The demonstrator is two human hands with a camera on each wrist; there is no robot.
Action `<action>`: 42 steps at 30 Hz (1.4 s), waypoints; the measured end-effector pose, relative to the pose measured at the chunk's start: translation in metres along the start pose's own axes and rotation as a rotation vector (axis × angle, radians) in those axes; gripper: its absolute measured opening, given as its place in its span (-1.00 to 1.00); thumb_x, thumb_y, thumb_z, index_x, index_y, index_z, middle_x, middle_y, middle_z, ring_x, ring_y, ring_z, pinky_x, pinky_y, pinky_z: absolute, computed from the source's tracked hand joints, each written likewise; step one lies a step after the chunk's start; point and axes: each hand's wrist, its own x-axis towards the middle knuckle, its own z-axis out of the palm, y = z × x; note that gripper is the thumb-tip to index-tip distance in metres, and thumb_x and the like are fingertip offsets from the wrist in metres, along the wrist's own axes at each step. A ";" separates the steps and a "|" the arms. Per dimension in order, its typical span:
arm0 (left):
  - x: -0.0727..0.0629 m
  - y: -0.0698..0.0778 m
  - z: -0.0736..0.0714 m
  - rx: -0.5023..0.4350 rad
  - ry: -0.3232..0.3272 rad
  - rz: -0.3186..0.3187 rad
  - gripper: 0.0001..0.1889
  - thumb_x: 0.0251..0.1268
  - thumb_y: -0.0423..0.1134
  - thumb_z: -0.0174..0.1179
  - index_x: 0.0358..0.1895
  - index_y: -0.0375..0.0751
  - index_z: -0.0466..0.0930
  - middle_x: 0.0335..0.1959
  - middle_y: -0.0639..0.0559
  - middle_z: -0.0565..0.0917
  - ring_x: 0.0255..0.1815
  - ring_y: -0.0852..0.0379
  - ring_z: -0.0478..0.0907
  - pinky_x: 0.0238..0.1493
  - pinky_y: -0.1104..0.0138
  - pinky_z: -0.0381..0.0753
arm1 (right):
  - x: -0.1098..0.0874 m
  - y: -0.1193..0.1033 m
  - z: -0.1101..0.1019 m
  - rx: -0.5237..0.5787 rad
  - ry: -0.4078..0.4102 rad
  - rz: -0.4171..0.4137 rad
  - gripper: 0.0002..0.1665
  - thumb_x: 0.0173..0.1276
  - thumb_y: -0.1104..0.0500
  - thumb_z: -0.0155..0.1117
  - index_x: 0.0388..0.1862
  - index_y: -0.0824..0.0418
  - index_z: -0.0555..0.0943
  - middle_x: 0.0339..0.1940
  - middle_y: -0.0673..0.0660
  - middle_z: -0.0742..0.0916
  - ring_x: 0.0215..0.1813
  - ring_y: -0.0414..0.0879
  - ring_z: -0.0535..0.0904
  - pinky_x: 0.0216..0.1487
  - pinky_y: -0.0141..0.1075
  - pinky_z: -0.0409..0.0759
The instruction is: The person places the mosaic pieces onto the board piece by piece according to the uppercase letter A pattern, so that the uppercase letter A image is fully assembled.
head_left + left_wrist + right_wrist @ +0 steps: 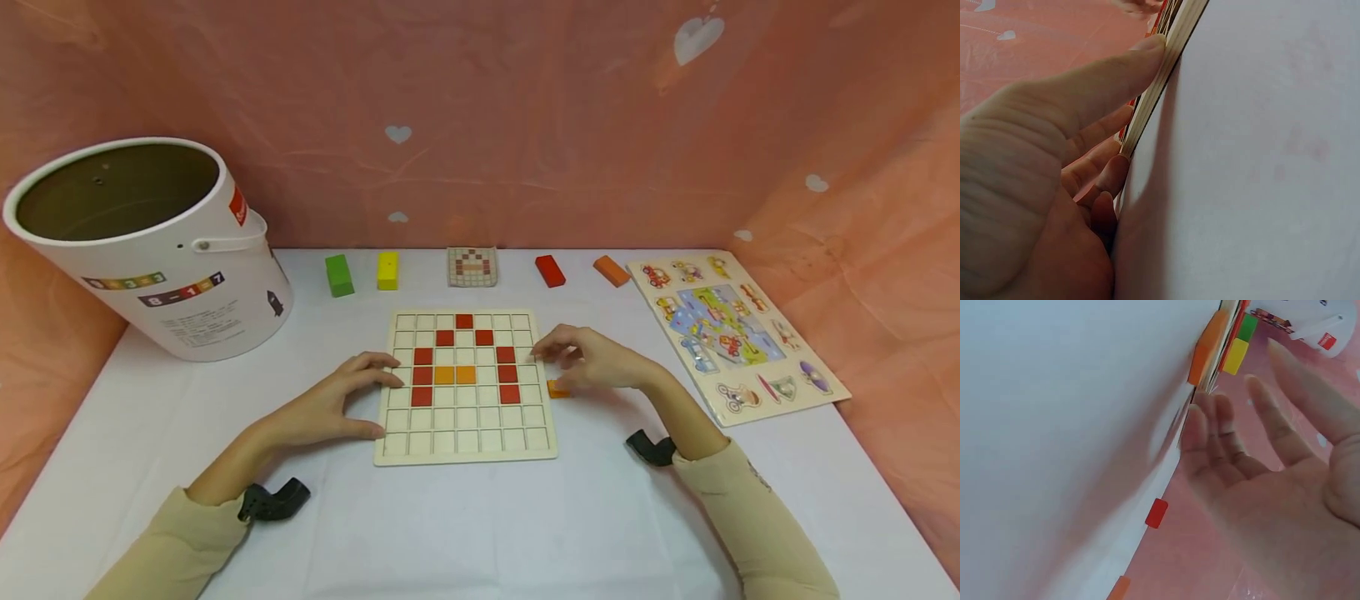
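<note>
A pale wooden grid board (467, 419) lies on the table between the hands. Red squares (507, 374) form a peaked outline on it, and two orange squares (454, 375) sit side by side within that outline. My left hand (330, 404) rests at the board's left edge, thumb and fingertips against its side, as the left wrist view also shows. Over the right edge hovers my right hand (596, 358), fingers loosely bent and spread with nothing between them. Just below it, an orange block (1207, 351) lies against the board's right side, partly covered by the hand in the head view.
Along the back stand a green block (339, 276), a yellow block (387, 272), a small pattern card (472, 267), a red block (551, 271) and another orange block (612, 271). A white bucket (217, 325) is at left, a picture puzzle (712, 387) at right.
</note>
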 end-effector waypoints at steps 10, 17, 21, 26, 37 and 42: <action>-0.003 0.000 -0.001 -0.004 0.002 -0.014 -0.43 0.03 -0.12 0.54 0.16 0.04 0.55 0.43 -0.01 0.26 0.52 -0.17 0.02 0.42 -0.26 0.00 | -0.008 0.006 0.011 -0.086 -0.010 -0.024 -0.48 0.15 0.53 0.34 0.13 0.33 0.61 -0.02 0.18 0.58 -0.03 0.04 0.49 0.02 -0.19 0.53; -0.002 0.000 0.001 -0.005 -0.001 -0.015 -0.43 0.03 -0.13 0.54 0.16 0.04 0.55 0.44 0.00 0.26 0.52 -0.17 0.02 0.42 -0.26 0.00 | -0.011 0.004 0.013 -0.123 -0.007 -0.009 -0.49 0.16 0.57 0.31 0.11 0.33 0.59 -0.10 0.12 0.62 -0.07 0.01 0.49 -0.09 -0.25 0.51; 0.000 0.000 0.001 -0.003 -0.002 -0.014 -0.43 0.03 -0.12 0.54 0.17 0.04 0.55 0.44 -0.01 0.26 0.52 -0.17 0.02 0.42 -0.26 0.00 | -0.011 0.005 0.012 -0.118 -0.013 0.002 -0.49 0.19 0.57 0.30 0.13 0.34 0.55 -0.16 0.10 0.62 -0.10 0.00 0.47 -0.15 -0.28 0.49; 0.001 0.001 0.000 0.002 -0.001 -0.008 -0.43 0.02 -0.13 0.54 0.16 0.03 0.56 0.44 -0.01 0.26 0.52 -0.17 0.02 0.42 -0.27 -0.01 | -0.012 0.006 0.009 -0.133 0.019 0.002 -0.66 0.27 0.48 0.32 0.03 0.33 0.61 -0.19 0.08 0.66 -0.16 -0.02 0.48 -0.16 -0.29 0.48; 0.000 -0.001 -0.001 0.009 -0.002 0.004 -0.44 0.04 -0.11 0.53 0.16 0.02 0.56 0.42 -0.02 0.28 0.51 -0.17 0.05 0.41 -0.25 0.01 | 0.021 -0.013 0.009 -0.102 0.074 -0.093 -0.74 0.33 0.48 0.22 -0.02 0.36 0.63 -0.18 0.17 0.70 -0.29 -0.05 0.50 -0.24 -0.33 0.49; 0.000 -0.003 0.000 0.004 -0.009 -0.002 -0.44 0.05 -0.09 0.53 0.15 0.03 0.55 0.43 0.00 0.27 0.51 -0.15 0.04 0.41 -0.23 0.01 | 0.050 -0.029 0.015 -0.114 0.030 -0.106 -0.79 0.36 0.44 0.23 -0.06 0.34 0.68 -0.12 0.14 0.73 -0.24 -0.06 0.51 -0.18 -0.32 0.51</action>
